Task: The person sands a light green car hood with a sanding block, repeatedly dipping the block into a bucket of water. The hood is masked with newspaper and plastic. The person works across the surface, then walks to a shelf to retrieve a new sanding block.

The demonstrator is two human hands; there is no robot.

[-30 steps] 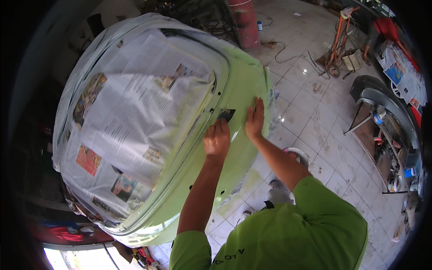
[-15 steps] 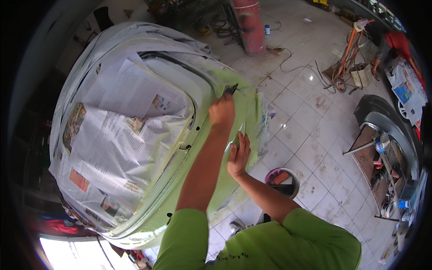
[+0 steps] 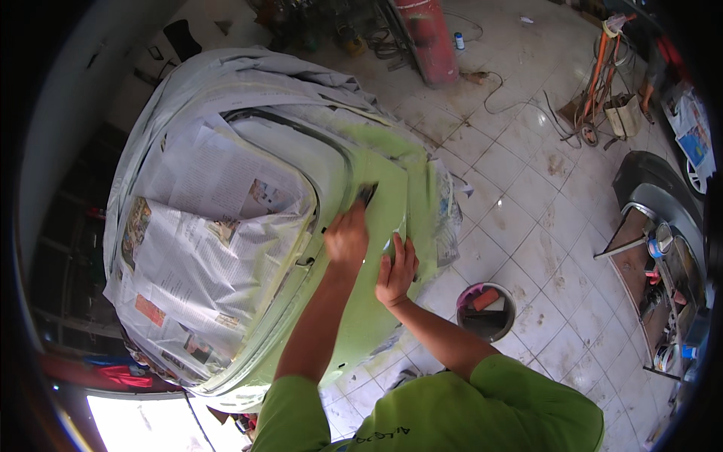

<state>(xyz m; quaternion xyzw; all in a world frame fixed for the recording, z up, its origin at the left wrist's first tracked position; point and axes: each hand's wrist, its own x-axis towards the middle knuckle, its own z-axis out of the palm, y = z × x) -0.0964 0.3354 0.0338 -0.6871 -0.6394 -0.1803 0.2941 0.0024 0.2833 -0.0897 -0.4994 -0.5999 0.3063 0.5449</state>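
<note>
My left hand (image 3: pixel 348 235) is closed on a small dark flat pad (image 3: pixel 367 193), pressed to the pale green car body panel (image 3: pixel 384 172) beside the window frame. Motion blurs this pad, so its exact kind is unclear. Just to the right, against the same panel, my right hand (image 3: pixel 398 273) has its fingers bent and thumb apart. A pale, shiny, bluish thing shows between thumb and fingers and reaches past the fingertips; I cannot make out what it is. Newspaper (image 3: pixel 226 260) masks the window left of my hands.
A bucket (image 3: pixel 512 310) holding a reddish block stands on the tiled floor by my right forearm. A red cylinder (image 3: pixel 428 41) is at the back, an orange hand cart (image 3: pixel 599 75) farther right. At right, a dark bumper (image 3: pixel 655 181) lies by a metal stand.
My left hand has drawn the dark pad back toward me along the green panel. My right hand has shifted slightly toward me. The view has moved a little.
</note>
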